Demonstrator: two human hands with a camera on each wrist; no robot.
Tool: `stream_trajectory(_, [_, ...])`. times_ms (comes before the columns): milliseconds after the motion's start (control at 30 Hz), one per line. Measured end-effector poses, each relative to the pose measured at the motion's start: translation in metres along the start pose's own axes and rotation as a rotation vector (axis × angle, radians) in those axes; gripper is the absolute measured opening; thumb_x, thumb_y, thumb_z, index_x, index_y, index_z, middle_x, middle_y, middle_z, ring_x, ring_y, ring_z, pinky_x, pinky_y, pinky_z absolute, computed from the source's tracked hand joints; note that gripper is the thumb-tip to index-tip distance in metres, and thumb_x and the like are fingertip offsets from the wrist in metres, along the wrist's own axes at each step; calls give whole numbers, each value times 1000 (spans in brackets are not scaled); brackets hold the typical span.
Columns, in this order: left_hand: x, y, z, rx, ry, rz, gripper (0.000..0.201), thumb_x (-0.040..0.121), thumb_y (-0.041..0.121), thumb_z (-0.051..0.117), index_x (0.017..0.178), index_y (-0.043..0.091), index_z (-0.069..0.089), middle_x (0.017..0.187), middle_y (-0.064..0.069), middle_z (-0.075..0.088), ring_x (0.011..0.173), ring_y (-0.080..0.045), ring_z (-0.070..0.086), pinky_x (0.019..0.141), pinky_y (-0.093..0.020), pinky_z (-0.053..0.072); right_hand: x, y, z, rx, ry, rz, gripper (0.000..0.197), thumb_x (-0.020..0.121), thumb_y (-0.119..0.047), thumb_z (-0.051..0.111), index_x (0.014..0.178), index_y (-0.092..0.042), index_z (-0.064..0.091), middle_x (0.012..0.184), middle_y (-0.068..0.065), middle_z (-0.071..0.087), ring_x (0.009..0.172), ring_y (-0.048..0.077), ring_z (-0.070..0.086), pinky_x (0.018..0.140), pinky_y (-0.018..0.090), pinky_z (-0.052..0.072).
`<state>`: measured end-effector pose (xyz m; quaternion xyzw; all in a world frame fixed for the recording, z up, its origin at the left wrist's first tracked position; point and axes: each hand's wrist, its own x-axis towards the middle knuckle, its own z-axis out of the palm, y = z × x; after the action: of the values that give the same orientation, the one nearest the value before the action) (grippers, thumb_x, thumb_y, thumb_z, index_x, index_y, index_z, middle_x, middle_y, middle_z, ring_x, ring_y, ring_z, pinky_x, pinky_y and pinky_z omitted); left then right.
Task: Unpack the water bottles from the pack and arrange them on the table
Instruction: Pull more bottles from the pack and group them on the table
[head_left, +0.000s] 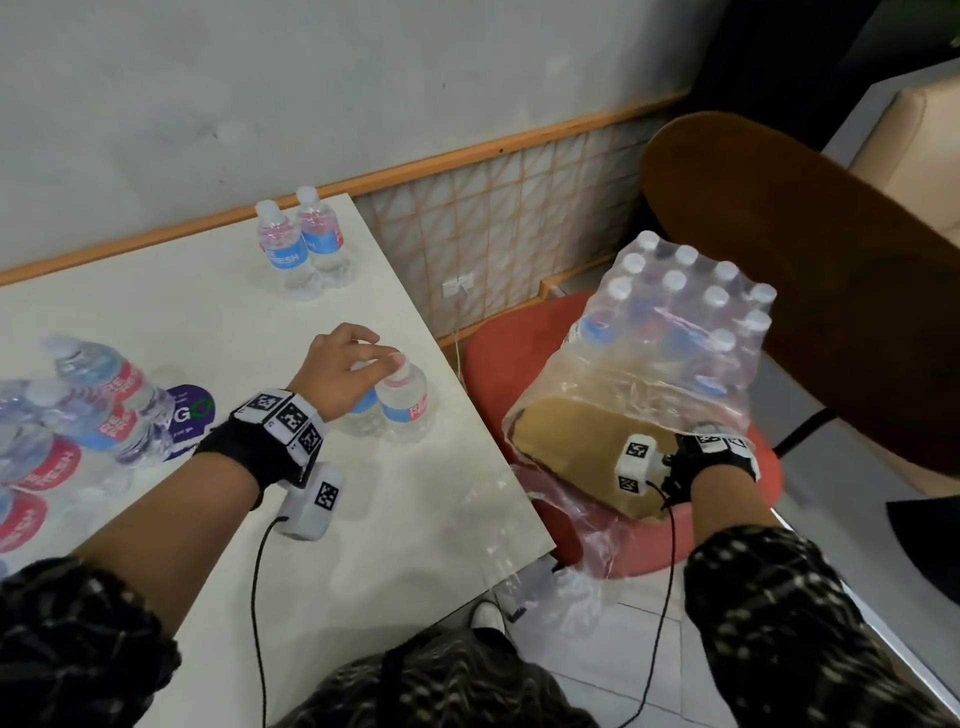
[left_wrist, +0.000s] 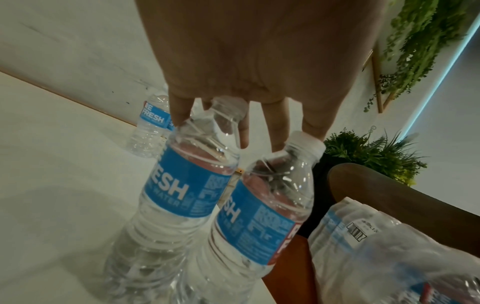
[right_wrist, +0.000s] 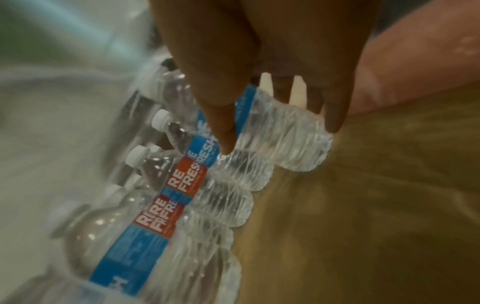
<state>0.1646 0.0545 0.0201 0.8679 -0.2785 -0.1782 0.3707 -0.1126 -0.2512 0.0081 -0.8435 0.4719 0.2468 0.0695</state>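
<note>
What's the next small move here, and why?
Probably let go with the left hand: its two bottles already stand upright on the table near the right edge. The right hand already reaches among the bottles inside the opened pack on the chair, so it likely lifts one next.

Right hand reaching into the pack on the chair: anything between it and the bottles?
Nothing visible. The right hand is already inside the torn plastic pack, its fingers at the nearest bottle; the wrap is open on that side, above the cardboard tray.

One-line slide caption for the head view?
Left hand sets two bottles on the table; right hand reaches into the pack.
</note>
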Motion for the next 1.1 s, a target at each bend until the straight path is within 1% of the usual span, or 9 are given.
stream_trajectory(100, [0,-3,3,5,31,-26,8,88,38,63,91,42,69,113,9,48,122,-20,45,112,-38,32,-5,-10,24,124,5,-6,46,88,-30,61,132,-20,52,133,7,54,118,28,55,95,34,48])
stream_trajectory(233, [-1,-4,2,-6,6,-62,9,85,47,62,91,45,69,114,11,46,123,-22,41,111,-40,33,-19,-50,48,932,192,-21,37,86,-33,64,119,-23,50,113,5,60,102,27,58,94,41,48])
stream_trajectory(333, [-4,2,1,-8,2,-67,21,85,47,62,99,35,72,118,7,47,125,-20,38,110,-33,31,-50,-90,63,1237,132,-328,56,77,-22,76,123,-26,44,106,-9,59,94,14,60,82,18,50])
stream_trajectory(367, [-5,4,1,-1,2,-71,20,87,44,62,100,33,72,119,5,47,125,-19,37,110,-32,30,-62,-101,69,1290,31,-410,60,76,-15,77,125,-25,44,107,-10,59,99,17,62,83,22,54])
stream_trajectory(433, [-5,6,0,-16,4,-77,12,87,43,62,93,38,70,117,7,47,125,-20,38,112,-35,29,-71,-121,80,1224,-21,-552,64,72,-15,80,126,-30,47,114,-12,60,107,15,61,90,36,54])
stream_trajectory(533, [-5,6,0,-42,-6,-80,4,86,44,63,85,44,67,114,9,47,125,-21,40,112,-40,31,-81,-154,82,1103,-28,-708,63,71,-23,81,125,-29,50,113,-17,60,103,-1,57,91,29,52])
stream_trajectory(700, [-2,6,-3,1,-56,-111,16,88,45,59,98,37,69,115,8,45,126,-22,38,113,-38,28,-97,-222,76,880,-99,-874,70,74,-20,78,136,-20,46,130,1,53,115,12,49,93,28,47])
stream_trajectory(933, [-10,17,-3,176,-69,-140,44,89,56,50,123,32,61,135,3,35,133,-22,25,113,-34,22,-77,-236,71,769,-70,-654,47,87,-27,67,125,-3,57,125,10,60,113,23,58,100,27,41])
stream_trajectory(1100, [-13,10,0,195,-23,-102,43,88,58,48,122,35,61,134,3,36,130,-22,28,110,-32,25,-44,-176,54,824,-170,-468,10,85,-19,63,83,-14,72,76,2,67,76,20,62,75,35,52])
